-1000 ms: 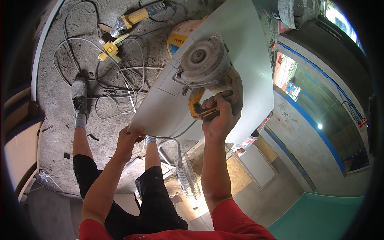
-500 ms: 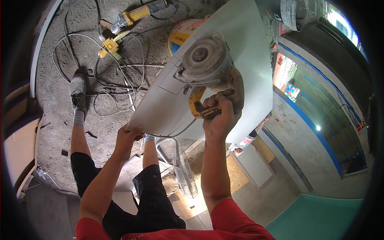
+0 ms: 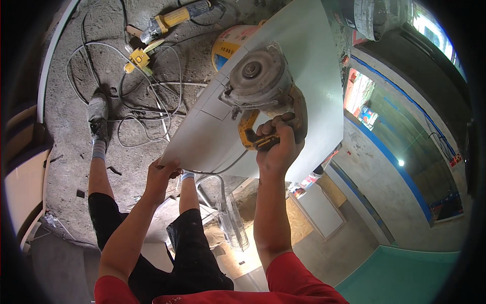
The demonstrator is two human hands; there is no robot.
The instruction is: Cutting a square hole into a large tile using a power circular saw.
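Grey sheet panel (image 3: 319,96) lies in front of me, its corner toward my left leg. My right hand (image 3: 277,147) is clenched round the handle (image 3: 246,133) of a dusty circular saw (image 3: 260,83) over the panel; can't tell if they touch. My left hand (image 3: 161,177) grips the panel's near-left corner. Bucket (image 3: 223,50) partly hidden by the far-left edge. Yellow grinder (image 3: 172,21) on floor (image 3: 66,167), left.

The person's head has shifted a touch: from up there, the panel's (image 3: 320,96) right corner, the fan (image 3: 233,225) and the legs (image 3: 189,196) lie slightly further left than a second ago.
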